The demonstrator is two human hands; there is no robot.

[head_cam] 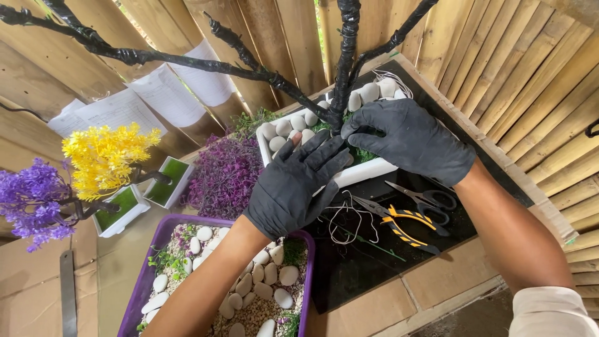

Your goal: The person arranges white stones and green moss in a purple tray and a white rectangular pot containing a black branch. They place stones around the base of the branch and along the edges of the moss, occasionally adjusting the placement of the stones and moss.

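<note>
My left hand wears a black glove and rests flat, fingers apart, over the white rectangular planter, touching the green moss at the foot of a black wrapped tree trunk. My right hand, also gloved in black, presses down on the moss beside the trunk base. White pebbles fill the planter around the trunk. Black branches spread left across the view. Whether the right fingers pinch anything is hidden.
A purple tray of gravel and white pebbles lies near me. Scissors, yellow-handled pliers and loose wire lie on a black mat. Purple foliage, a yellow and a violet small tree stand left. Bamboo wall behind.
</note>
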